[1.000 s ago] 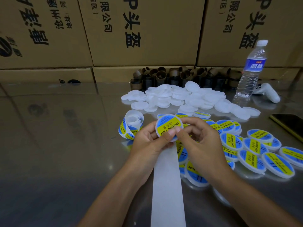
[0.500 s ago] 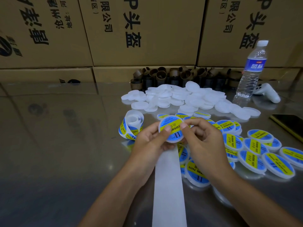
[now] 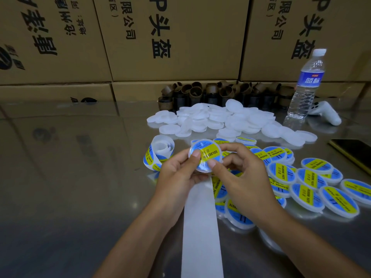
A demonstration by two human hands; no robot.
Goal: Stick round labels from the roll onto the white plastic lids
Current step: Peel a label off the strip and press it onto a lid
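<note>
Shiny tabletop (image 3: 70, 177), boxes (image 3: 170, 37) behind. One labelled lid (image 3: 205, 155) pinched by left hand (image 3: 176, 177) and right hand (image 3: 245, 177), right of label roll (image 3: 160, 153) — thumbs pressing. Further right, done lids (image 3: 313, 185); plain lids (image 3: 220, 119) beyond roll — many left.

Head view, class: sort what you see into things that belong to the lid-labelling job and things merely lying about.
Job: held lid, pinched by left hand and right hand; label roll; backing strip; plain white lids; labelled lids.
Lying about: water bottle; phone; white controller; brown rings; cardboard boxes.
</note>
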